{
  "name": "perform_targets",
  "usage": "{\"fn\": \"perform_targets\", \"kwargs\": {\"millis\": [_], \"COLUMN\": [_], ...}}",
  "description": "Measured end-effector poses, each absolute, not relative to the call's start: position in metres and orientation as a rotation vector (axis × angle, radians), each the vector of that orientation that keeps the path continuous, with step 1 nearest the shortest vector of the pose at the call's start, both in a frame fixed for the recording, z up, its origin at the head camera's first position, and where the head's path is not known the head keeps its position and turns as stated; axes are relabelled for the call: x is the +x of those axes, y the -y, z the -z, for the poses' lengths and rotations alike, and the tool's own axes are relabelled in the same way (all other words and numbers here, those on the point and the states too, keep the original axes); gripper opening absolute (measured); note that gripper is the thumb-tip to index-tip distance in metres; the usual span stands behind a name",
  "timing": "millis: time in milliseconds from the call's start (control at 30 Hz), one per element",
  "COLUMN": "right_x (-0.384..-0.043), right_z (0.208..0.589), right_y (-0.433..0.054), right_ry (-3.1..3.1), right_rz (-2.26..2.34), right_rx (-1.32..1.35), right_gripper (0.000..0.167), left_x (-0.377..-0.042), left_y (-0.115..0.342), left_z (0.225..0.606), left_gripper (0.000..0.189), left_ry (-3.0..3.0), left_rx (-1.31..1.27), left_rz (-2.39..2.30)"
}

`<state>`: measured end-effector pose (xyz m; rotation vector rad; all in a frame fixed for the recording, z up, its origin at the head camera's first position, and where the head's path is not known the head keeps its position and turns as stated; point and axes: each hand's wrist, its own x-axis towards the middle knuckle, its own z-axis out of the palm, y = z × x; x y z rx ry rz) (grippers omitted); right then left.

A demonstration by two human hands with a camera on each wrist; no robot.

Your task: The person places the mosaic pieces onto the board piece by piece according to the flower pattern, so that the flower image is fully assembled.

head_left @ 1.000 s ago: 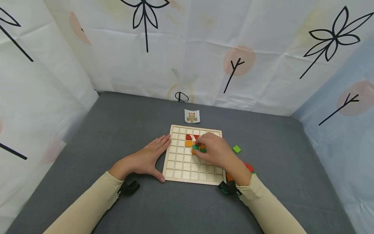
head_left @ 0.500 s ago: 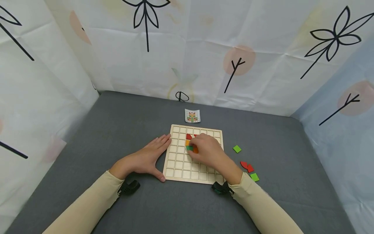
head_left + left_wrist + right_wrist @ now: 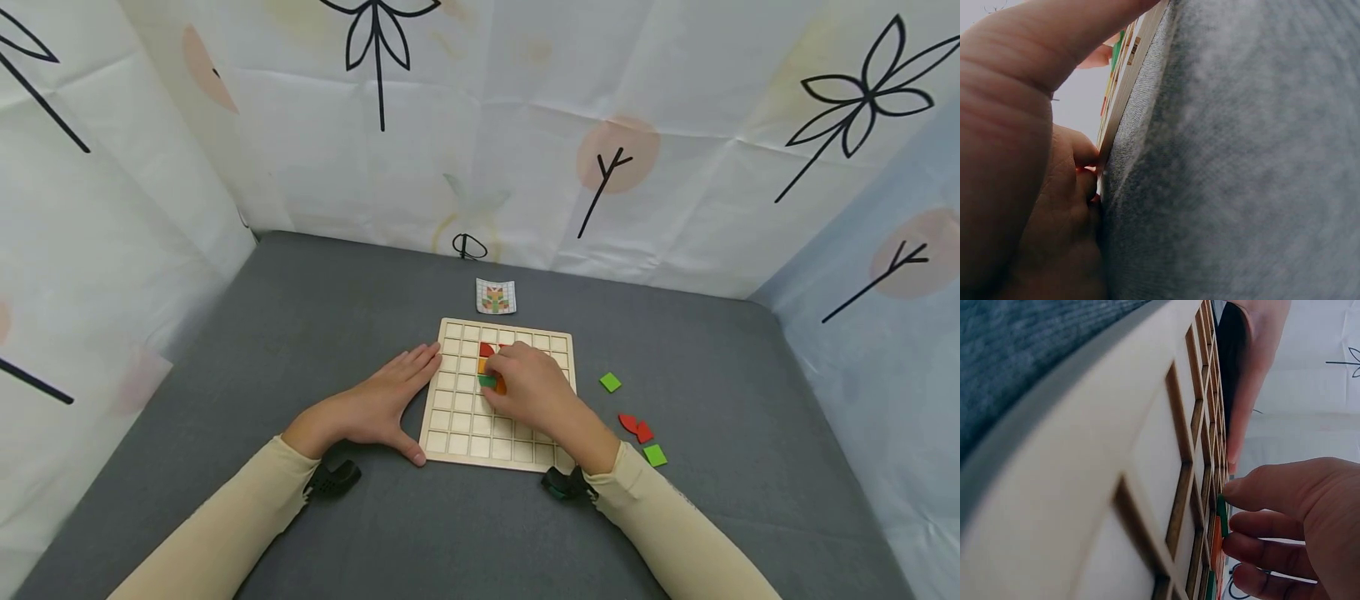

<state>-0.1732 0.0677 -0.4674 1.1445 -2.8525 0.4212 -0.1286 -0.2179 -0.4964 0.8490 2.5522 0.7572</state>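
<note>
A wooden grid board [image 3: 458,423] lies on the grey table. My left hand [image 3: 372,408] rests at its left side, fingers spread and fairly straight, with fingertips and thumb tip right at the edge. Above the board's middle, my right hand [image 3: 534,387] pinches a small green tile [image 3: 1222,514] between thumb and fingers, close over a cell. Just beyond the tile a red piece [image 3: 486,349] and an orange piece [image 3: 482,366] sit in cells. An orange tile [image 3: 1216,540] and another green one [image 3: 1211,585] show below the fingers in the right wrist view. My right hand hides part of the pattern.
A small pattern card [image 3: 496,297] lies behind the board. Loose tiles lie to the right: a green square [image 3: 611,382], two red pieces [image 3: 644,432] and another green square [image 3: 655,455]. Printed fabric walls [image 3: 540,192] stand around the table.
My right hand has moved left over the board with the green tile, then stayed nearly still. Loose red and green tiles formerly partly behind my right wrist now show. My left hand stays put.
</note>
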Motion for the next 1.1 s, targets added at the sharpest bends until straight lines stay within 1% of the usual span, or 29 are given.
{"fn": "perform_targets", "kwargs": {"millis": [700, 1100], "right_x": [-0.171, -0.175], "right_z": [0.466, 0.46], "right_y": [-0.065, -0.083], "right_ry": [2.875, 2.916], "right_rz": [-0.514, -0.58], "right_rx": [1.152, 1.108], "right_gripper": [0.012, 0.009], "left_x": [-0.129, -0.128], "left_y": [0.217, 0.216], "left_z": [0.495, 0.495], "left_gripper": [0.148, 0.148], "left_ry": [-2.548, -2.554], "left_rx": [0.859, 0.85], "left_rz": [-0.769, -0.757]}}
